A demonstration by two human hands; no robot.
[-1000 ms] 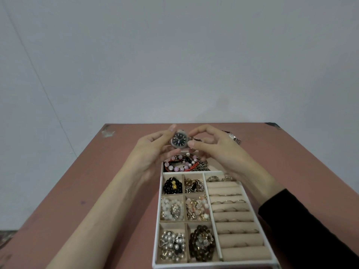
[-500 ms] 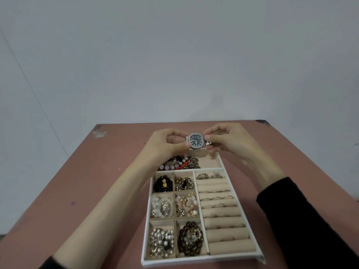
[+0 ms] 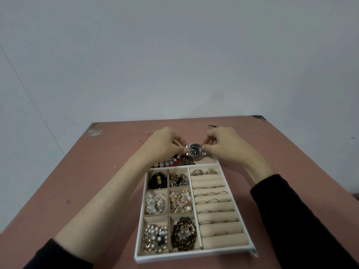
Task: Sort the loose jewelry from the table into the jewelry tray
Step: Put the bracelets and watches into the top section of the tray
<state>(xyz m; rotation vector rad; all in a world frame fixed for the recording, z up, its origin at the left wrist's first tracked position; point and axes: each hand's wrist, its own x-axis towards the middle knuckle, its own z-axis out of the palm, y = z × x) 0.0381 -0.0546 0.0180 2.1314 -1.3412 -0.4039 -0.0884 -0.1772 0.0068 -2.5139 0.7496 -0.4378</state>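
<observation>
Two hands (image 3: 163, 147) (image 3: 230, 147), watch (image 3: 195, 150) (far tray (image 3: 184, 256) edge)

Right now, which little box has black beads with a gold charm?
The far-left small compartment of the tray; only its black beads carry a gold charm.

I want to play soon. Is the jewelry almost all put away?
Nearly. The tray already holds beads and rings. The left hand and right hand hold the watch over its far end. One shiny piece seems left on the table.
</observation>
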